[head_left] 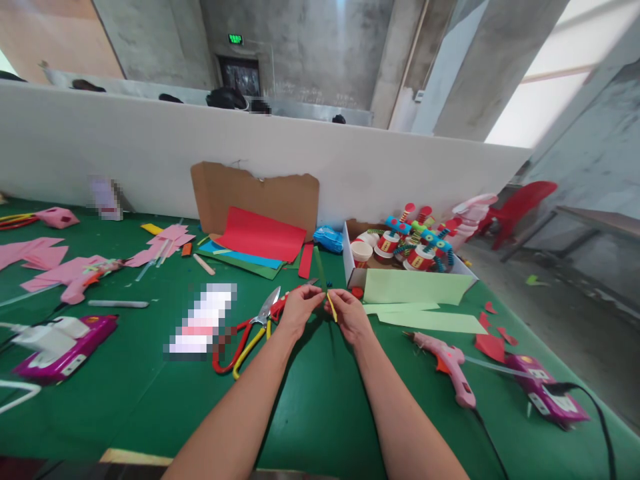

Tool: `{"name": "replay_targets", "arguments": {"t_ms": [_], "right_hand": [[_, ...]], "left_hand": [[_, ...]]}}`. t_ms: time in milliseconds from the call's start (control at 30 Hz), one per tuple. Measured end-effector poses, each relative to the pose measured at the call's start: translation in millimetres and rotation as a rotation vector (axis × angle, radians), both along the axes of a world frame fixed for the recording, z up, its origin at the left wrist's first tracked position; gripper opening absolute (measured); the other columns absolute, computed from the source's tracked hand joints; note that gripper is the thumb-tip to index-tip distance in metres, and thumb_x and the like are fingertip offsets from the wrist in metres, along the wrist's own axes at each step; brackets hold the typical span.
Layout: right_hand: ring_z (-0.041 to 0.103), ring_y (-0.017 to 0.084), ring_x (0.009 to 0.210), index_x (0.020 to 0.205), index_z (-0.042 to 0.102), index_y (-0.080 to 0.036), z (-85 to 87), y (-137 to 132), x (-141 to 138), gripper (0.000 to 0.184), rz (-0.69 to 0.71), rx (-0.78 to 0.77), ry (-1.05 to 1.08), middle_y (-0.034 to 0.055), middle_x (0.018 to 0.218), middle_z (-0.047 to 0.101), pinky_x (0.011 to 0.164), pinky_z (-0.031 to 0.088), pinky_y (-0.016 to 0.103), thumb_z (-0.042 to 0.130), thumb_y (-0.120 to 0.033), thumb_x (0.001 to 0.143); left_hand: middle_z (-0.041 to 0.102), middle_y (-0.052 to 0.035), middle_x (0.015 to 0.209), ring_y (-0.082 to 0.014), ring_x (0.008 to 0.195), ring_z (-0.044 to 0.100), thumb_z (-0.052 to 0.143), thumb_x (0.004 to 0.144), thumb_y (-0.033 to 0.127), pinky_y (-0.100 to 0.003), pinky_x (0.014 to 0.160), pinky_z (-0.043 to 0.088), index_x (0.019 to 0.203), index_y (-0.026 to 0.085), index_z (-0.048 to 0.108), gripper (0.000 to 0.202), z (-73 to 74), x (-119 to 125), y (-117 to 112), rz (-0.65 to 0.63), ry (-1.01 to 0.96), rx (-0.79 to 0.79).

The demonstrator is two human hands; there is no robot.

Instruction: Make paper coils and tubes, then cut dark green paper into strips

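So both hands are working over the middle of a green table [323, 407], and they're almost meeting. The left hand [301, 310] is pinching the lower end of a thin green strip [319, 265], which is sticking up away from the person. The right hand [353, 317] is gripping a yellow strip [332, 308] between its fingers, and that one is slanting down toward the palm right where the two strips are meeting.

Just beside the left forearm, some big scissors [260, 317] with red and yellow handles are lying with their blades pointing away. Behind the hands, a red sheet [263, 235] is lying on top of blue and green ones, in front of brown cardboard [257, 197] that's leaning on a white partition [150, 143].

Off to the right, a white box [355, 275] is holding a bunch of colourful cup figures [420, 243], with pale green paper [420, 285] leaning against its front. A pink glue gun [453, 367] is lying nearer the person, close to a purple power strip [547, 397].
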State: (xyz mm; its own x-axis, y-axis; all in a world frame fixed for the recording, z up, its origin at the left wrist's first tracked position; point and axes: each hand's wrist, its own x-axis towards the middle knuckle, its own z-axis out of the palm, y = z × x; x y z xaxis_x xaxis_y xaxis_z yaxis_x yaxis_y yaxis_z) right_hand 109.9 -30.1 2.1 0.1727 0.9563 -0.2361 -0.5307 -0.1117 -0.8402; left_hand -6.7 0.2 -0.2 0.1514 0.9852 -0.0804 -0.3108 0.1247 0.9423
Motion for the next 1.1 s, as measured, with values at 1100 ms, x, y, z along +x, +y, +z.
{"name": "replay_targets", "arguments": {"t_ms": [1100], "right_hand": [[0.059,0.011,0.054,0.070,0.067,-0.017,-0.2,-1,-12,0.032,-0.145,0.088,-0.183,-0.0022,0.060,0.066,0.061,0.052,0.026,0.085,-0.033,0.050]], "left_hand": [[0.065,-0.0003,0.067,-0.0124,0.062,0.058,0.083,0.050,0.038,-0.027,0.064,0.048,0.070,0.015,0.064,0.036,-3.4,0,0,0.006,-0.103,0.030]]}}
